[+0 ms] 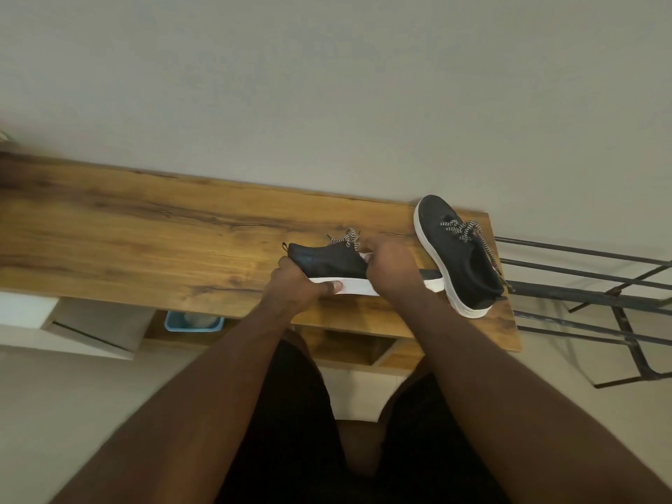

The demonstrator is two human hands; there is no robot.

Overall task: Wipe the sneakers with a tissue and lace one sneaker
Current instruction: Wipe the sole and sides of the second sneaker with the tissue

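A black sneaker with a white sole (329, 265) lies on its side on the wooden table (145, 234), sole toward me. My left hand (296, 287) grips its heel end, thumb on the white sole. My right hand (391, 265) is curled over the sneaker's front and holds a white tissue (366, 257), of which only a small corner shows. The striped laces (350, 239) poke up behind it. A second black sneaker (462, 256) with striped laces sits upright at the table's right end.
The table stands against a plain wall. A dark metal rack (589, 285) stands just right of it. Under the table's front edge are a light blue bin (192, 323), a white box (72, 325) and wooden compartments (356, 347).
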